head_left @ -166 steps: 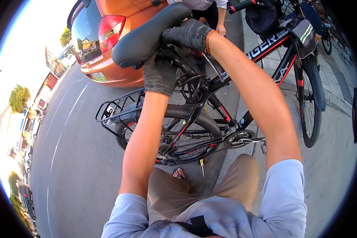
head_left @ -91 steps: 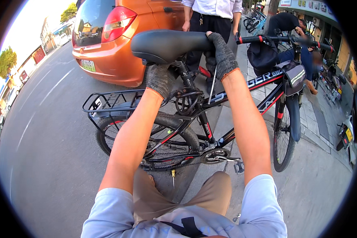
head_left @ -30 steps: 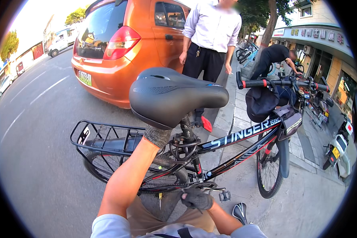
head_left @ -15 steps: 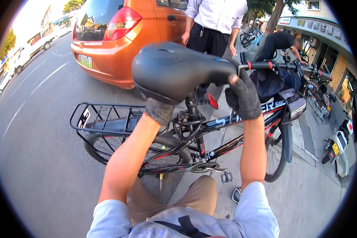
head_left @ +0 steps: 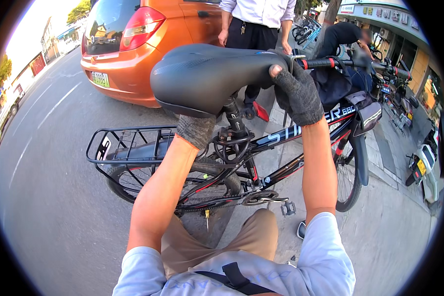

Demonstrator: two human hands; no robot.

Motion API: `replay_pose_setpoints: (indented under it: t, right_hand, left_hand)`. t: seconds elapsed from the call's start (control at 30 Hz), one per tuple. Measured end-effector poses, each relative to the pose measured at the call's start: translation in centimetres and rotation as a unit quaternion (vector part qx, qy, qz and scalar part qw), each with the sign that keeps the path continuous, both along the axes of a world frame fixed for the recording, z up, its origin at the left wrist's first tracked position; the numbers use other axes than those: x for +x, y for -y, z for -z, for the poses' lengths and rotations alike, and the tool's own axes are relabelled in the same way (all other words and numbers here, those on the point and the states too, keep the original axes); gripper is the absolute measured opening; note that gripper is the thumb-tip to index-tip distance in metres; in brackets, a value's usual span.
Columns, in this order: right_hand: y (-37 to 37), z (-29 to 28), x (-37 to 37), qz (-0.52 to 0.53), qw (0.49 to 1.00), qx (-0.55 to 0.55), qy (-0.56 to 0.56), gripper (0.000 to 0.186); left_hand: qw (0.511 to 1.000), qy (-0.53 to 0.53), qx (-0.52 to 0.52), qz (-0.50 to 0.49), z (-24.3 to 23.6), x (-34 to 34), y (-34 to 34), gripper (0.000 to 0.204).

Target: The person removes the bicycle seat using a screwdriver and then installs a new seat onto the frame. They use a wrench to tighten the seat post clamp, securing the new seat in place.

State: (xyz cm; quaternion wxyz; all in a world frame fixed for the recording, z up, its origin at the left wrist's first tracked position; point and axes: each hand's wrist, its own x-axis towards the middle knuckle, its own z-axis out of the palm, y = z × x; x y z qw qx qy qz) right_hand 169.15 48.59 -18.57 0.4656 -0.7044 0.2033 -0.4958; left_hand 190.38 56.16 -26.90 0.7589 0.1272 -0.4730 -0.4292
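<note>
The left hand (head_left: 195, 130) is under the rear of the saddle (head_left: 207, 81), fingers hidden, grip unclear. The saddle, above its seatpost (head_left: 234, 118), could tilt if that support slips, or twist if the right hand (head_left: 300, 93), curled at the nose, grip also unclear, pushes unevenly.

The saddle (head_left: 202, 81) has a smooth, matt, leather-like skin with a dull sheen. The right glove (head_left: 303, 98) and left glove (head_left: 195, 129) are coarse, fuzzy knitted cloth. Glossy paint coats the frame tube (head_left: 291, 132); the seat post (head_left: 235, 118) seems to be satin metal, though shadow makes it uncertain. The car (head_left: 123, 89) shines with smooth lacquer; the road (head_left: 54, 172) is matt, grainy asphalt.
</note>
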Motion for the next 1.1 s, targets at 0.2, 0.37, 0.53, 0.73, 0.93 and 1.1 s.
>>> replay_pose_setpoints:
  t: [0.2, 0.37, 0.53, 0.73, 0.93, 1.1]
  right_hand:
    - [-1.1, -0.3, -0.1, -0.007, 1.000, -0.002, -0.013, 0.072]
    - [-0.8, 0.3, 0.1, -0.007, 1.000, -0.004, 0.014, 0.066]
    - [-1.0, -0.4, -1.0, -0.006, 0.999, -0.009, -0.048, 0.059]
    - [-1.8, -1.2, -0.9, 0.001, 0.998, 0.007, -0.070, 0.061]
    - [-1.5, -0.8, -1.4, -0.049, 0.997, 0.046, -0.043, 0.058]
    - [-0.6, 0.4, -3.2, 0.014, 0.988, 0.144, 0.050, 0.050]
  left_hand:
    - [1.000, 0.009, 0.015, 0.010, 0.4, 0.0, -0.2, 0.037]
    - [1.000, 0.012, 0.018, 0.018, 0.4, -0.1, 0.1, 0.037]
    - [0.999, 0.016, 0.016, 0.024, 0.2, -0.6, 0.3, 0.037]
    - [0.999, 0.038, 0.001, 0.014, 0.1, -1.0, 1.0, 0.037]
    - [0.987, 0.137, -0.009, -0.085, 0.4, 0.4, 1.8, 0.036]
    - [0.994, 0.107, 0.002, -0.015, 0.3, 0.7, 1.3, 0.033]
